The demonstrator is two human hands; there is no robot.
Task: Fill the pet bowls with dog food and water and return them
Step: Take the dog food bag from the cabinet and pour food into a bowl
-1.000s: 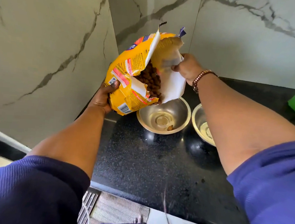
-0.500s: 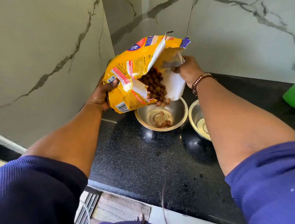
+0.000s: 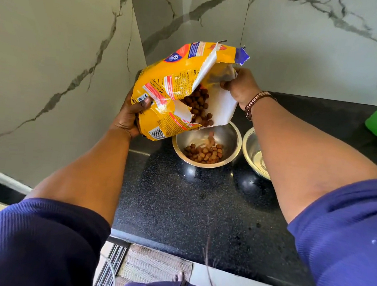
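The yellow bag of dog food (image 3: 174, 89) is tipped mouth-down over the nearer steel bowl (image 3: 206, 144) on the black counter (image 3: 188, 211); brown kibble (image 3: 204, 154) lies in the bowl and a few pieces are falling. The left hand (image 3: 129, 117) is clamped on the bag's bottom, thumb on top, forearm reaching forward. The right hand (image 3: 241, 88) pinches the torn white flap, wrist bent, a bracelet (image 3: 253, 103) on it. A second bowl (image 3: 253, 156) just beside seems to hold a little water, mostly hidden by the arm.

Shiny steel bowl (image 3: 228, 137), glossy speckled stone counter (image 3: 200, 207), glossy printed yellow bag (image 3: 172, 82) lined matt white.
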